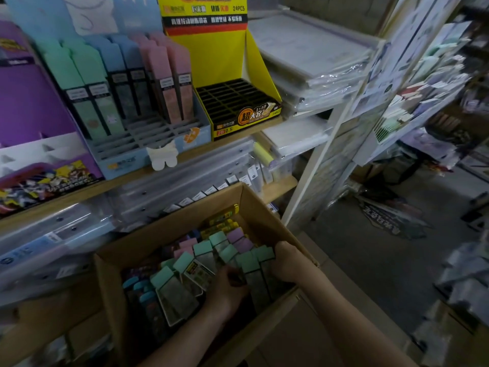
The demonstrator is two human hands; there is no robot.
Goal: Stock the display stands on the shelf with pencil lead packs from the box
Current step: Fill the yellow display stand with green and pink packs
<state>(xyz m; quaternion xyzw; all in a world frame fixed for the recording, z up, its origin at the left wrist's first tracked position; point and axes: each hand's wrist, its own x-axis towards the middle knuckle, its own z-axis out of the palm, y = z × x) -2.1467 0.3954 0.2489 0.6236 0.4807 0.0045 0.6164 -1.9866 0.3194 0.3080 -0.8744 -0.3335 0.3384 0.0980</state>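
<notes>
Head view: box below the shelf, full of loose packs, green caps uppermost. Step in hand, as judged: gathering green packs for the blue stand, whose front slots are bare; yellow stand holds none. Advice: turn caps one way and lift only a small bunch. Right hand: fingers curled round a green bunch. Left hand: fingers bent down among packs; whether they grip any cannot be told.

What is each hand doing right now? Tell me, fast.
Left hand: fingers curled down inside the box; whether it grips anything cannot be told.
Right hand: closed, holding mint-capped lead packs.
</notes>
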